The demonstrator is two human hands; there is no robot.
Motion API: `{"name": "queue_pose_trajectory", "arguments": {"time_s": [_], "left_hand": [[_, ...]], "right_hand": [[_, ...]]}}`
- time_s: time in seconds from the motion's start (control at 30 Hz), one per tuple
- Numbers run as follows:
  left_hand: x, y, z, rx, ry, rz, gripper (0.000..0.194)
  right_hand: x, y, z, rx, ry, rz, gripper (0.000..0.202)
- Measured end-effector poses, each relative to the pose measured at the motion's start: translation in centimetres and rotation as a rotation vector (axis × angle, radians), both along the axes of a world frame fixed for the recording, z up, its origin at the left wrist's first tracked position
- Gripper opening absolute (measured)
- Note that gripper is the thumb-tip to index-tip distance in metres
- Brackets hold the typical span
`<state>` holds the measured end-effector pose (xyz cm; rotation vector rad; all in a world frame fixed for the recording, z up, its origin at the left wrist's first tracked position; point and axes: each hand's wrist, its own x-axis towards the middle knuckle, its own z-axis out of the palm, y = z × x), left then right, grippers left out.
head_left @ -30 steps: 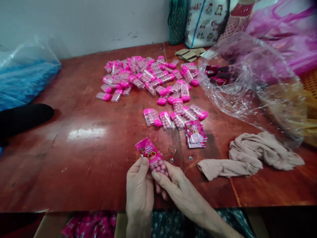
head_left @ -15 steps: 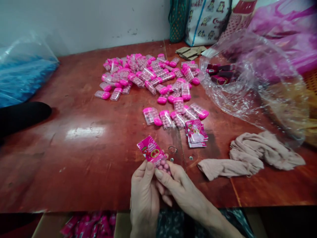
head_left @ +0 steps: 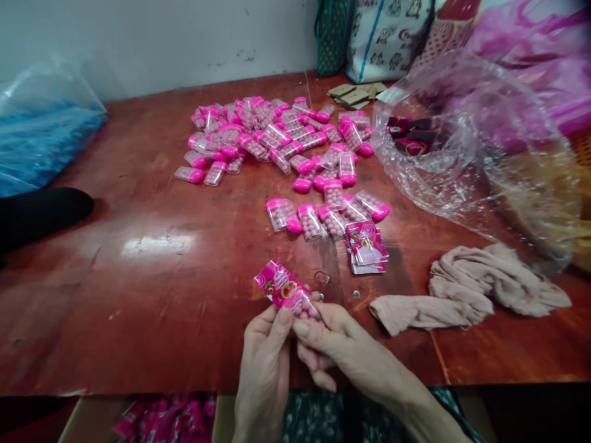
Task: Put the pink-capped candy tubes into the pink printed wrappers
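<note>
Just above the table's near edge, both hands are closed on a small clear candy container (head_left: 306, 311) filled with pink balls. A shiny pink printed sleeve (head_left: 279, 284) covers part of it, and its upper end sticks out toward the upper left. My left hand (head_left: 266, 347) pinches the sleeve and container from the left, thumb on top. My right hand (head_left: 337, 338) grips the container's lower right end, its thumb near the left thumb. The fingers hide that end. Beyond the hands lies a stack of similar printed sleeves (head_left: 367, 246).
Many pink-capped candy containers (head_left: 258, 132) are heaped on the red-brown table (head_left: 152, 307). A beige cloth (head_left: 480, 289) and clear plastic bag (head_left: 452, 184) lie at right. A bag of blue items (head_left: 41, 144) and black object (head_left: 46, 215) are left. Pink packs (head_left: 166, 421) fill a box below.
The sleeve now covers more of the container, with fewer balls left bare. Sleeve and container have tilted flatter, and my hands have shifted slightly.
</note>
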<state>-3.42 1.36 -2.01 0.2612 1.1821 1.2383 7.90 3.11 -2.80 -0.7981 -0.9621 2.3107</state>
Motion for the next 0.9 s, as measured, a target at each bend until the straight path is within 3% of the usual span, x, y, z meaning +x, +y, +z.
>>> {"name": "queue_pose_trajectory", "arguments": {"time_s": [0.13,0.23,0.4,0.53,0.73,0.9], "left_hand": [[-0.7,0.1,-0.1,0.006,-0.002,0.084,0.023],[-0.8,0.1,-0.1,0.047,0.012,0.153,0.024],[-0.6,0.3,-0.2,0.089,-0.002,0.219,0.028],[-0.1,0.3,-0.4,0.075,-0.022,0.196,0.018],[0.9,-0.3,0.3,0.024,-0.05,0.061,0.017],[0.2,-0.2,0.4,0.078,-0.068,0.09,0.023]], "right_hand": [[-1.1,-0.2,-0.2,0.016,0.007,-0.097,0.028],[-1.8,-0.9,0.4,0.14,-0.162,-0.179,0.03],[-2.0,-1.8,1.2,0.274,-0.398,-0.176,0.028],[-2.2,-2.3,0.8,0.247,-0.444,-0.19,0.029],[-2.5,-2.3,0.6,0.223,-0.463,-0.226,0.032],[-1.8,-2.2,1.4,0.159,-0.444,-0.168,0.035]]}}
